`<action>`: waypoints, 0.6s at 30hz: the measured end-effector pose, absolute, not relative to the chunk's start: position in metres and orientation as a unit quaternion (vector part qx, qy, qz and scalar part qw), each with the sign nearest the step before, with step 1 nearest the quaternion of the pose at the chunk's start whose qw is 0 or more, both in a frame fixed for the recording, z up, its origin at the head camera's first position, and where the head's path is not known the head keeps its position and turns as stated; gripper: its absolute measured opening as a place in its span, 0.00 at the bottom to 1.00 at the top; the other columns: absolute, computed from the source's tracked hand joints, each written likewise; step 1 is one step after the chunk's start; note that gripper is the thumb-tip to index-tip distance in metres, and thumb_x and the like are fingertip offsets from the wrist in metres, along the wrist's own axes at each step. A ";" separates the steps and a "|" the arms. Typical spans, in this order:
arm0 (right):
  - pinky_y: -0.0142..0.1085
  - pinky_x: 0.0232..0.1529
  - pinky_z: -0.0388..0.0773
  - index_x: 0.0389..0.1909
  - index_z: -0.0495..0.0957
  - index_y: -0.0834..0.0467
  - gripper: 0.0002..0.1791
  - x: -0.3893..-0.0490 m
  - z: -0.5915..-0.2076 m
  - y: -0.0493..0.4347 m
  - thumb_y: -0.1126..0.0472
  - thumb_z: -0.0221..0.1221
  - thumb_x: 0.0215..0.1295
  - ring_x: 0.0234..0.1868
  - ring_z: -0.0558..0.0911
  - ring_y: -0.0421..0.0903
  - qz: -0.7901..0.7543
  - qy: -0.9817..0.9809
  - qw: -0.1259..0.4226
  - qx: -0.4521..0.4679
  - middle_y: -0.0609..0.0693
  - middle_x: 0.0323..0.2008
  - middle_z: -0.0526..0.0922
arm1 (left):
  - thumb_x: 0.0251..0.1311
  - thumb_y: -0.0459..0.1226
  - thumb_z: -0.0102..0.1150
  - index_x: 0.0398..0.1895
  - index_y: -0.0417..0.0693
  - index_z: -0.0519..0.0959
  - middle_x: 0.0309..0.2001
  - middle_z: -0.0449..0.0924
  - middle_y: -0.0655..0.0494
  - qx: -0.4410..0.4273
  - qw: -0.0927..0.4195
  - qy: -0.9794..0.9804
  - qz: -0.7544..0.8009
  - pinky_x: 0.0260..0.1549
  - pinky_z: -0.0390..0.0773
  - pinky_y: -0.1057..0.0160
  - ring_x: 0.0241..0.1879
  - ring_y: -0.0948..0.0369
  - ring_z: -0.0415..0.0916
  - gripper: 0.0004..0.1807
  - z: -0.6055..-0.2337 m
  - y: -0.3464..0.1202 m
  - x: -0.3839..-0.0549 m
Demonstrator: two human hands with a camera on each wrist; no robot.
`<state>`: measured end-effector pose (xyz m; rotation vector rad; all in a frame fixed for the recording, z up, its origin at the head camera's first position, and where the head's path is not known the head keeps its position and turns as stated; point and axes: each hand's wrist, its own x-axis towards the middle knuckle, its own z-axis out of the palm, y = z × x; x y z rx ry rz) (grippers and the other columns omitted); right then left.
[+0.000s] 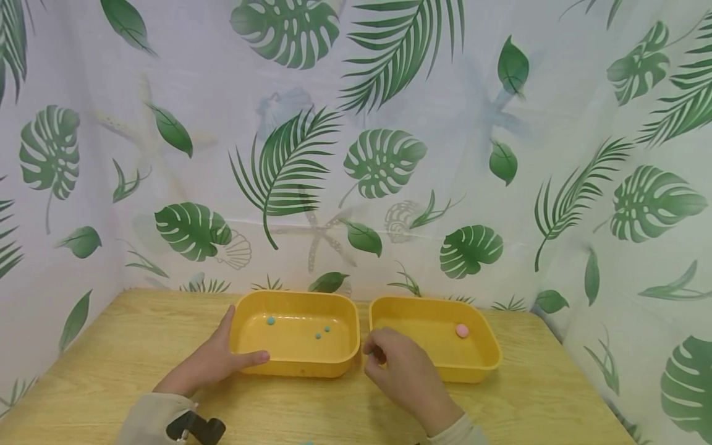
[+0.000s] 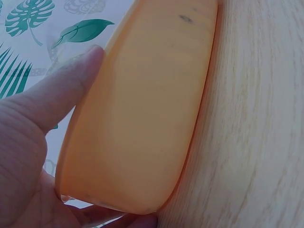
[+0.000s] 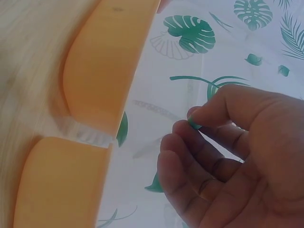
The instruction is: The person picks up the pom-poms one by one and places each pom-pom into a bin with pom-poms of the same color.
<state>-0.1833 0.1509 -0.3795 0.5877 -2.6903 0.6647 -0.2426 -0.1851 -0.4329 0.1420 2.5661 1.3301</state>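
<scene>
Item one: a yellow plastic tray (image 1: 278,369), rectangular, round-cornered and open-topped, stands upright on the pale wood-grain desk (image 1: 311,411). A dark speck marks its front wall. The left hand (image 1: 214,358) grips its left end, thumb at the front rim. Inside lie three small teal balls (image 1: 271,321): one toward the left, two close together toward the right.

Item two: a matching yellow tray (image 1: 470,374), upright just beside, narrow gap between; one larger pink ball (image 1: 461,330) lies toward its right end.

Item three: a tiny teal piece (image 3: 194,123), pinched between thumb and fingertip of the right hand (image 1: 403,374).
</scene>
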 end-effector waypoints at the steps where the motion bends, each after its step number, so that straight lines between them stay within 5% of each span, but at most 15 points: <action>1: 0.31 0.33 0.77 0.30 0.80 0.51 0.10 -0.183 -0.379 0.151 0.71 0.64 0.56 0.30 0.73 0.36 0.233 -0.938 0.155 0.205 0.40 0.28 0.77 | 0.55 0.59 0.74 0.81 0.39 0.23 0.80 0.35 0.25 0.049 0.124 0.880 0.456 0.72 0.47 0.30 0.77 0.28 0.43 0.76 -0.433 -0.185 -0.243; 18: 0.31 0.34 0.78 0.31 0.80 0.52 0.10 -0.185 -0.380 0.151 0.71 0.66 0.55 0.30 0.76 0.38 0.249 -0.938 0.152 0.189 0.40 0.29 0.79 | 0.55 0.60 0.74 0.81 0.40 0.22 0.81 0.34 0.27 0.050 0.124 0.881 0.454 0.72 0.47 0.30 0.78 0.29 0.42 0.76 -0.437 -0.187 -0.245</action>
